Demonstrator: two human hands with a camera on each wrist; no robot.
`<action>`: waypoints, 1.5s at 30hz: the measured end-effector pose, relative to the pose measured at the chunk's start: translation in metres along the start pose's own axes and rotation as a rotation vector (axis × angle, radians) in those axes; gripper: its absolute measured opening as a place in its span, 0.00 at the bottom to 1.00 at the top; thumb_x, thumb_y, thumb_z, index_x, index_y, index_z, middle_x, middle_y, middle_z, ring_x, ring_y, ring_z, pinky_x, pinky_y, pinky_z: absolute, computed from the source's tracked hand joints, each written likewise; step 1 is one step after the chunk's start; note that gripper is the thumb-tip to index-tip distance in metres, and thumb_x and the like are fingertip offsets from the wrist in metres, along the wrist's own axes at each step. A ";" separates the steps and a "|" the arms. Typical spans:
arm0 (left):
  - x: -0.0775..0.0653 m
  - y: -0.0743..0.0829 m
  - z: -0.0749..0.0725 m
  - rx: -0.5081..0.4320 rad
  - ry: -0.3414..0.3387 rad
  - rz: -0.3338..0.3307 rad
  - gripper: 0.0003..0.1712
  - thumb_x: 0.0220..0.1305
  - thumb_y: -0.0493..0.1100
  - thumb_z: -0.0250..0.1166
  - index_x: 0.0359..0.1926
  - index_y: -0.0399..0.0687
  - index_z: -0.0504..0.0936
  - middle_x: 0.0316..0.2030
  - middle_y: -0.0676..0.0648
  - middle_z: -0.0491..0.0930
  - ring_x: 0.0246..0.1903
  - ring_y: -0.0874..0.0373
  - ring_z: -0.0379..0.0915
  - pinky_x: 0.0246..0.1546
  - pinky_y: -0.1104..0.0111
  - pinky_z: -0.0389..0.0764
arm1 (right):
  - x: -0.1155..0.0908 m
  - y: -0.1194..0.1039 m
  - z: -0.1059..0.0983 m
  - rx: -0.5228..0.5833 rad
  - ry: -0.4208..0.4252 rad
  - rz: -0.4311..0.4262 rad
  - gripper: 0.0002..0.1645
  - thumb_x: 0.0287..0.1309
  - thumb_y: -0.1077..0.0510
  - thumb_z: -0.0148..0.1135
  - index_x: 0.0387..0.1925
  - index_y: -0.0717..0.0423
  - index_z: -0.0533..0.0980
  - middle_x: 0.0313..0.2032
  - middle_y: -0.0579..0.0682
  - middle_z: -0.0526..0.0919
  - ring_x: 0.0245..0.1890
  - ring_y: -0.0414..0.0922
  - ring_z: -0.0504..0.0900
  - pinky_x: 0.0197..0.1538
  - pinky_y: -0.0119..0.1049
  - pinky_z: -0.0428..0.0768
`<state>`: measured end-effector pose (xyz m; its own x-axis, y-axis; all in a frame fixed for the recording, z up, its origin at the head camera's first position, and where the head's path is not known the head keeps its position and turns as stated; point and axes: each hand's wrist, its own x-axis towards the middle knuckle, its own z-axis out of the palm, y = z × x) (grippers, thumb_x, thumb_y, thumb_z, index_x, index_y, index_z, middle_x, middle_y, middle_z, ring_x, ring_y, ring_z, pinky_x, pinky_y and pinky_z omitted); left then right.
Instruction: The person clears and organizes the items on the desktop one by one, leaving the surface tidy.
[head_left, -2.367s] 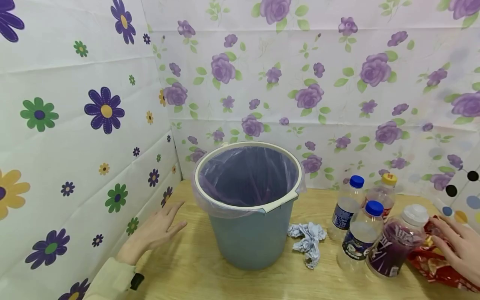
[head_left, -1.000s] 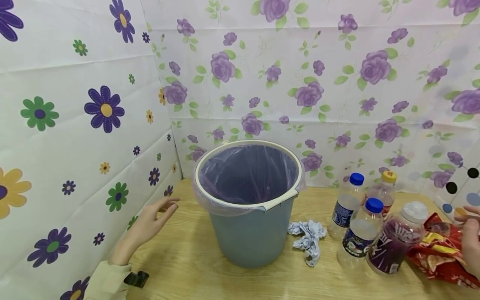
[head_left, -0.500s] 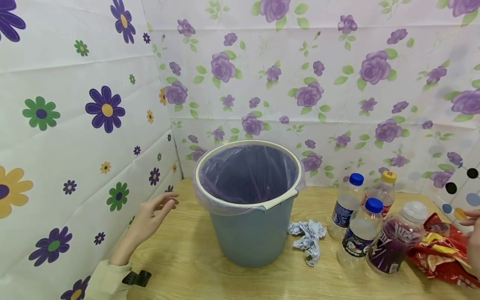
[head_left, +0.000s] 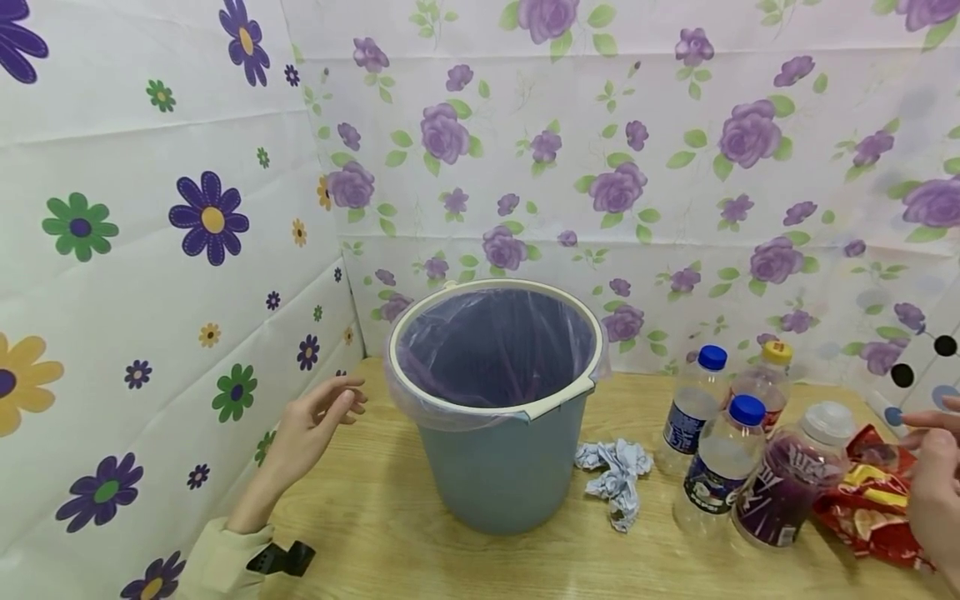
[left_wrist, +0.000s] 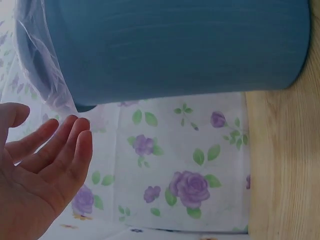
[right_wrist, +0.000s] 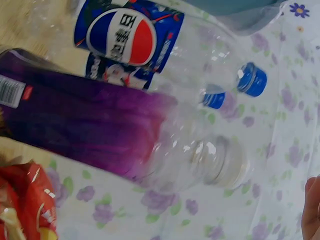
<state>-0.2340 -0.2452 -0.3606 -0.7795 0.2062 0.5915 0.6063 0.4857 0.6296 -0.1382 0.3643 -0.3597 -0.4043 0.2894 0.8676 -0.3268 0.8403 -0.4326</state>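
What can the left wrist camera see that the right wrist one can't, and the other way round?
Only left wrist: the left grip and the bottom of the bucket.
Only right wrist: a purple bottle, two blue-capped bottles, a red bag and part of the right grip.
Both: part of the bucket, flowery cloth and wooden table.

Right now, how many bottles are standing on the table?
4: one blue-capped bottle at back left, a second blue-capped bottle in front, a yellow-capped bottle behind, a purple bottle beside the red packet. More may be hidden.
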 end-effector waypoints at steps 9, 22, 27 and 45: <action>0.006 0.016 0.008 -0.088 0.063 -0.017 0.15 0.74 0.36 0.49 0.54 0.34 0.77 0.38 0.54 0.80 0.36 0.68 0.80 0.35 0.71 0.86 | -0.005 -0.018 0.008 0.189 -0.011 -0.113 0.21 0.64 0.68 0.44 0.55 0.79 0.67 0.46 0.21 0.72 0.35 0.16 0.68 0.42 0.07 0.66; 0.012 0.034 0.009 -0.096 0.041 -0.059 0.18 0.76 0.40 0.47 0.58 0.35 0.73 0.40 0.43 0.80 0.37 0.69 0.79 0.39 0.72 0.86 | -0.007 -0.039 0.028 0.215 -0.106 -0.448 0.30 0.71 0.51 0.46 0.48 0.80 0.69 0.52 0.22 0.71 0.39 0.14 0.69 0.31 0.06 0.68; 0.017 0.041 0.009 -0.046 0.037 -0.078 0.19 0.76 0.42 0.48 0.60 0.37 0.72 0.42 0.40 0.81 0.37 0.70 0.79 0.41 0.69 0.86 | -0.006 -0.050 0.036 0.242 -0.169 -0.513 0.29 0.71 0.49 0.46 0.44 0.77 0.73 0.49 0.22 0.73 0.28 0.18 0.71 0.19 0.13 0.67; 0.032 0.059 0.018 -0.169 -0.030 -0.252 0.27 0.75 0.48 0.49 0.66 0.34 0.68 0.42 0.34 0.81 0.36 0.65 0.80 0.45 0.77 0.82 | -0.021 -0.058 0.064 0.359 -0.486 -0.583 0.20 0.71 0.51 0.48 0.48 0.61 0.79 0.39 0.44 0.84 0.32 0.23 0.78 0.28 0.15 0.76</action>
<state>-0.2261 -0.1941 -0.3136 -0.9114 0.1230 0.3928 0.4090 0.3772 0.8309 -0.1652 0.2800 -0.3682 -0.3822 -0.4446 0.8101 -0.8164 0.5732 -0.0705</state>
